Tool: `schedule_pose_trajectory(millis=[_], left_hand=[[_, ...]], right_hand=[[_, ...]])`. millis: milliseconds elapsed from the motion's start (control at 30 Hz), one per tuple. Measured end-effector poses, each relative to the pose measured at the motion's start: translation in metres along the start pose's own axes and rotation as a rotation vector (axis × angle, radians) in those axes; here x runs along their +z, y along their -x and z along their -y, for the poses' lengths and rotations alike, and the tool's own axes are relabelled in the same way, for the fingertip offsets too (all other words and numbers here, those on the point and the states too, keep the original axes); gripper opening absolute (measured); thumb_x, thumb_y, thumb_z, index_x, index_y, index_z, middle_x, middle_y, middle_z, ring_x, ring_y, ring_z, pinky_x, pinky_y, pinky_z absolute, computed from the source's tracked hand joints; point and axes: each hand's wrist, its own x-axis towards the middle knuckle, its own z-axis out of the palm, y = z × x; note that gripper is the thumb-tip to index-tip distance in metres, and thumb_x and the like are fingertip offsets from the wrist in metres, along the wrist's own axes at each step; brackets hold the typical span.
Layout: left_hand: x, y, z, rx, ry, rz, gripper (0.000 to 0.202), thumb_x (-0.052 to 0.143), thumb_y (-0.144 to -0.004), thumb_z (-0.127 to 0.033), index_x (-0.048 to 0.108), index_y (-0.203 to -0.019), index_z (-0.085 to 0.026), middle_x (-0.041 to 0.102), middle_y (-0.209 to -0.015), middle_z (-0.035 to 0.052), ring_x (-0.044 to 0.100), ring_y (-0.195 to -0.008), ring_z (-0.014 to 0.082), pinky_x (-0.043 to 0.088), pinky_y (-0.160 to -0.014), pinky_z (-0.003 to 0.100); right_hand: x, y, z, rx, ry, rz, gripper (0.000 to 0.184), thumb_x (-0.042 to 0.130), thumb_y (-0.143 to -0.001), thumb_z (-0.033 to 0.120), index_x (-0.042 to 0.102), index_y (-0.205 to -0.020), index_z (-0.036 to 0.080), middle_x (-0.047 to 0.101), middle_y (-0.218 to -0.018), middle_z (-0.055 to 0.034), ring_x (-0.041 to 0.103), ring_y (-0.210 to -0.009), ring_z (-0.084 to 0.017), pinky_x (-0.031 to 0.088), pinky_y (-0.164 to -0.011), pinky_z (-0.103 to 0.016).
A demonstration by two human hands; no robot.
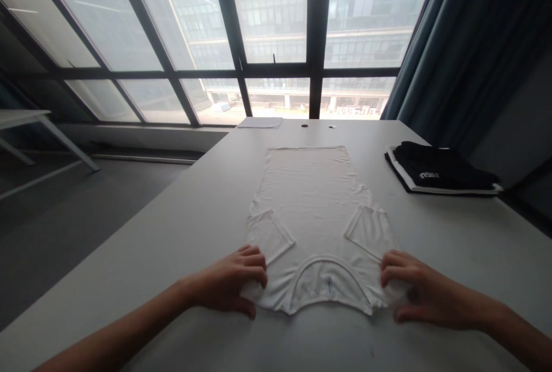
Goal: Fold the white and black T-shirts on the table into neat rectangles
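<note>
A white T-shirt [313, 211] lies flat on the pale table [181, 228], collar toward me, both sleeves folded in over the body. My left hand [233, 283] grips the near left shoulder of the shirt, fingers curled over the cloth with the thumb under its edge. My right hand [414, 291] pinches the near right shoulder the same way. The neckline with a small blue label sits between my hands.
A stack of folded dark and white garments [440, 173] rests at the right side of the table. A flat white sheet [261, 122] lies at the far edge by the window. Dark curtains hang at right; another table stands at far left.
</note>
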Motion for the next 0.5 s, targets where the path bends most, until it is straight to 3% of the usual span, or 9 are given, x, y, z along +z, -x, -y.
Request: schedule_pose_trajectory(millis=[133, 233, 367, 500], left_hand=[[0.007, 0.005, -0.003, 0.06, -0.071, -0.074, 0.014, 0.066, -0.095, -0.037, 0.064, -0.1, -0.024, 0.062, -0.093, 0.0067, 0.054, -0.091, 0.0205, 0.042, -0.088, 0.034], [0.012, 0.008, -0.003, 0.098, -0.133, -0.119, 0.008, 0.058, -0.099, -0.028, 0.062, -0.098, -0.022, 0.062, -0.093, 0.008, 0.054, -0.089, 0.0201, 0.043, -0.086, 0.035], [0.017, 0.01, -0.001, 0.114, -0.137, -0.165, 0.009, 0.052, -0.101, -0.023, 0.06, -0.097, -0.021, 0.063, -0.091, 0.0083, 0.055, -0.087, 0.0197, 0.044, -0.085, 0.035], [0.016, 0.01, 0.0, 0.067, -0.024, -0.183, 0.015, 0.047, -0.103, -0.024, 0.06, -0.098, -0.019, 0.063, -0.089, 0.009, 0.056, -0.085, 0.0187, 0.046, -0.084, 0.033]], right_hand=[[0.008, 0.003, -0.003, -0.06, 0.099, -0.023, 0.012, 0.072, -0.087, 0.029, 0.064, -0.096, 0.025, 0.062, -0.105, -0.0052, 0.057, -0.1, -0.022, 0.046, -0.093, -0.037], [0.017, 0.002, -0.01, -0.164, 0.183, -0.091, 0.001, 0.062, -0.093, 0.023, 0.063, -0.094, 0.024, 0.062, -0.101, -0.0052, 0.056, -0.094, -0.02, 0.045, -0.089, -0.036], [0.027, 0.002, -0.017, -0.272, 0.244, -0.195, 0.013, 0.052, -0.099, 0.02, 0.06, -0.088, 0.022, 0.062, -0.092, -0.005, 0.055, -0.084, -0.018, 0.044, -0.08, -0.033], [0.025, 0.001, -0.018, -0.251, 0.158, -0.223, 0.019, 0.045, -0.102, 0.023, 0.059, -0.088, 0.023, 0.063, -0.089, -0.0057, 0.057, -0.082, -0.018, 0.046, -0.078, -0.032]])
